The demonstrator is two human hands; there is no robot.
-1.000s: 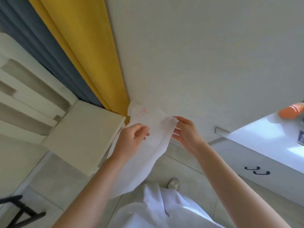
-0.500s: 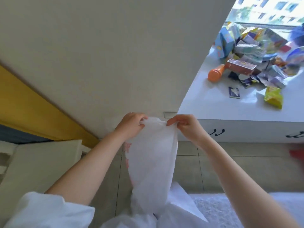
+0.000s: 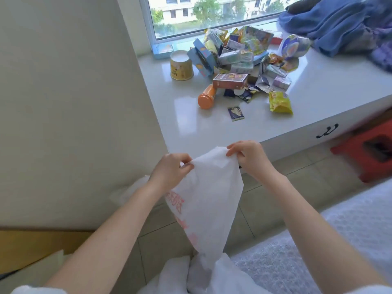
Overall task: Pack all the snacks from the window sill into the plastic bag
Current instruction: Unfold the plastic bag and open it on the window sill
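Snacks (image 3: 237, 60) sit in a big pile on the window sill (image 3: 191, 128), up at 12 o'clock. None are packed yet. Left hand (image 3: 169, 169) and right hand (image 3: 247, 157) each pinch the top edge of the plastic bag (image 3: 205, 198) at 6 o'clock. Next, I think, pull its mouth wide open.

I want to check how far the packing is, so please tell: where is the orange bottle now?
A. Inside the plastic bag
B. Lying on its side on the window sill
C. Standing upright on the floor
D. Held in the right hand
B: the orange bottle lies on its side on the window sill, next to the snack pile, while both hands only pinch the top edge of the plastic bag.
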